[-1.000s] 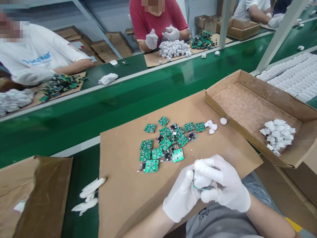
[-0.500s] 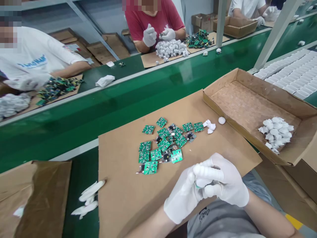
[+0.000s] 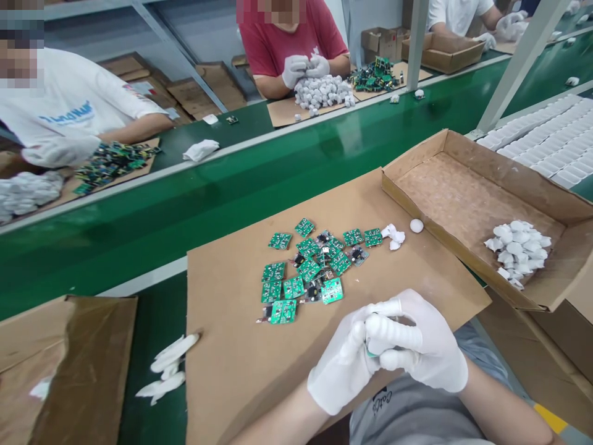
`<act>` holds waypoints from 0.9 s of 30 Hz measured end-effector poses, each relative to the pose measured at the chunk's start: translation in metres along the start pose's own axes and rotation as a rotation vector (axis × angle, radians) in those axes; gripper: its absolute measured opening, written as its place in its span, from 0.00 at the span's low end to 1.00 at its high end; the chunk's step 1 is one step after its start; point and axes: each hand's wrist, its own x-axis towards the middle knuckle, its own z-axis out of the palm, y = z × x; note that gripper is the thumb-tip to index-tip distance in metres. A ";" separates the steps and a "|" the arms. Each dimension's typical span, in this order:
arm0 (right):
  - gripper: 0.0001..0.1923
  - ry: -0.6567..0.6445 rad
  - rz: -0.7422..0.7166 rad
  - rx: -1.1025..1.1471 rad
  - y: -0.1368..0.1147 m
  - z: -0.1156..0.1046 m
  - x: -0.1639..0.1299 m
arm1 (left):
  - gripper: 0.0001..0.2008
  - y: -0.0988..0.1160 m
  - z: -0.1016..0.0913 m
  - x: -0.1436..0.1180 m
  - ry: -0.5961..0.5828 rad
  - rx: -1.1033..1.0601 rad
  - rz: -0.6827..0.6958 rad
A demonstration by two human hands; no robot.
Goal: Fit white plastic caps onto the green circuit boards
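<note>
My gloved left hand (image 3: 341, 361) and gloved right hand (image 3: 424, 343) are closed together over the near edge of a cardboard sheet (image 3: 241, 364). Between their fingers is a small circuit board (image 3: 370, 353); only a green edge shows, with white putty-like material against it. The gloved fingers cover the rest. Beyond my hands lies a loose group of green circuit boards (image 3: 308, 269), some flat and some overlapping. To their right sit a crumpled white piece (image 3: 393, 237) and a round white piece (image 3: 416, 226).
A shallow cardboard box (image 3: 463, 185) at right holds a pile of white lumps (image 3: 519, 250). White trays (image 3: 556, 133) stand behind it. Left are white gloves (image 3: 171, 364) and another cardboard box (image 3: 97, 364). Across the green conveyor belt (image 3: 231, 204), several people work beside board piles.
The fingers of my right hand have shifted slightly over the held board, hiding more of the white material. Across the belt, the red-shirted person's hands have come together. The view has moved slightly.
</note>
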 end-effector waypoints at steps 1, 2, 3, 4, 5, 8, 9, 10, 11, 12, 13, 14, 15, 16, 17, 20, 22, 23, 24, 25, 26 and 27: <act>0.24 0.047 0.014 -0.023 0.001 0.001 -0.003 | 0.24 0.000 -0.001 -0.001 -0.014 0.003 0.007; 0.23 0.091 0.029 -0.034 0.002 0.002 -0.005 | 0.24 -0.001 -0.002 -0.001 -0.034 0.006 0.023; 0.24 0.125 0.020 -0.024 0.003 0.004 -0.006 | 0.24 -0.002 -0.003 -0.002 -0.057 0.015 0.040; 0.26 0.139 -0.012 0.005 0.005 0.005 -0.005 | 0.25 -0.003 -0.005 -0.003 -0.073 0.026 0.057; 0.28 0.134 -0.061 0.042 0.006 0.006 -0.004 | 0.25 -0.004 -0.006 -0.003 -0.081 0.038 0.066; 0.26 0.098 -0.203 0.135 0.007 0.008 0.002 | 0.25 -0.004 -0.008 -0.004 -0.067 0.078 0.056; 0.26 0.100 -0.211 0.127 0.006 0.007 0.002 | 0.25 -0.003 -0.008 -0.004 -0.069 0.087 0.058; 0.28 0.112 -0.187 0.093 0.005 0.007 0.001 | 0.25 -0.002 -0.007 -0.004 -0.072 0.091 0.064; 0.33 0.133 -0.148 0.043 0.003 0.006 -0.002 | 0.23 0.000 -0.005 -0.004 -0.071 0.091 0.066; 0.39 0.157 -0.099 -0.018 0.000 0.005 -0.006 | 0.22 0.002 -0.004 -0.004 -0.063 0.087 0.069; 0.46 0.182 -0.048 -0.081 -0.002 0.005 -0.011 | 0.20 0.004 -0.002 -0.004 -0.051 0.080 0.078; 0.51 0.207 -0.011 -0.141 -0.004 0.004 -0.017 | 0.20 0.006 -0.001 -0.004 -0.043 0.072 0.094; 0.53 0.229 0.008 -0.192 -0.006 0.003 -0.022 | 0.20 0.007 -0.001 -0.004 -0.038 0.067 0.120; 0.53 0.241 0.003 -0.231 -0.007 0.002 -0.026 | 0.21 0.009 -0.001 -0.005 -0.044 0.071 0.154; 0.50 0.251 -0.011 -0.264 -0.008 0.001 -0.030 | 0.22 0.010 -0.001 -0.005 -0.065 0.088 0.184; 0.44 0.271 -0.027 -0.324 -0.007 -0.001 -0.034 | 0.27 0.014 -0.002 -0.007 -0.111 0.170 0.237; 0.42 0.263 -0.031 -0.314 -0.006 -0.002 -0.034 | 0.30 0.016 -0.001 -0.008 -0.109 0.220 0.254; 0.42 0.250 -0.038 -0.301 -0.006 -0.003 -0.033 | 0.30 0.018 0.000 -0.008 -0.104 0.245 0.261; 0.41 0.230 -0.050 -0.285 -0.006 -0.004 -0.031 | 0.30 0.020 0.000 -0.008 -0.102 0.273 0.264; 0.39 0.208 -0.063 -0.270 -0.007 -0.005 -0.029 | 0.30 0.021 0.001 -0.008 -0.104 0.305 0.263; 0.38 0.190 -0.068 -0.258 -0.007 -0.006 -0.027 | 0.29 0.023 0.001 -0.008 -0.111 0.338 0.265; 0.36 0.182 -0.066 -0.258 -0.008 -0.007 -0.025 | 0.28 0.024 0.001 -0.007 -0.117 0.368 0.268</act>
